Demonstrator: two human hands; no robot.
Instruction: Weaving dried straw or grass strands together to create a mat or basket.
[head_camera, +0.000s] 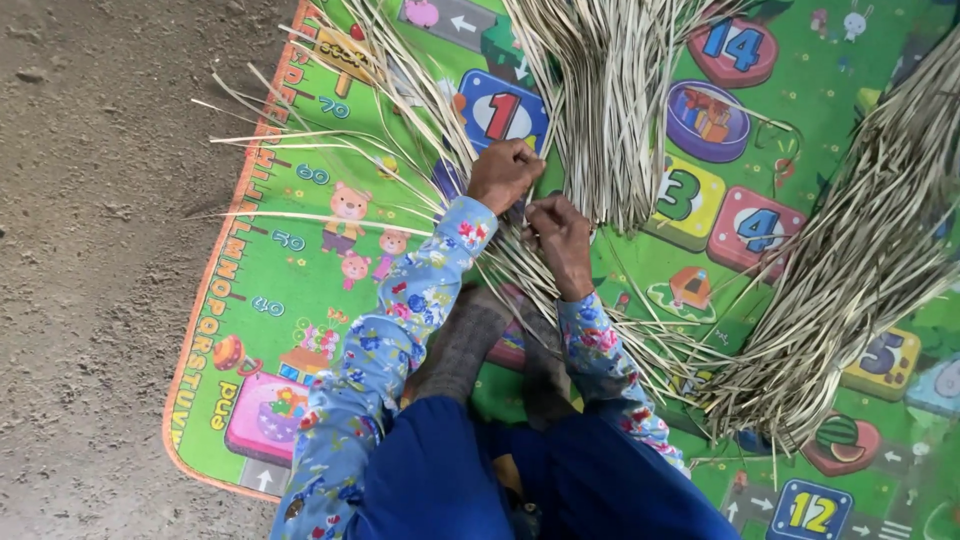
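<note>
Head view looks straight down on a person seated at the edge of a play mat (300, 330), both forearms in blue floral sleeves (390, 320) stretched forward over a spread of dried palm-leaf strips (500, 255); the strips are long, narrow and flat, pale straw to grey-green in colour, and they lie crossed over one another beneath the hands, with loose ends fanning out to the left past the mat's border; the left hand (503, 172) is curled knuckles-up, its fingers closed down on the strips at the point where they cross; the right hand (560, 235) sits just beside it, fingers bent and pinching strips against the mat, the two hands nearly touching; a thick bundle of strips (610, 110) hangs down from the top of the picture to just beyond the hands, and a second bundle (850, 270) sweeps diagonally across the right side, its cut ends gathered near the person's knee; the mat is bright green foam-like sheet with cartoon animals, coloured number tiles and an orange letter border; it rests on bare, dusty grey ground (90, 250) scattered with small stones; dark blue clothing covers the lap at the bottom.
</note>
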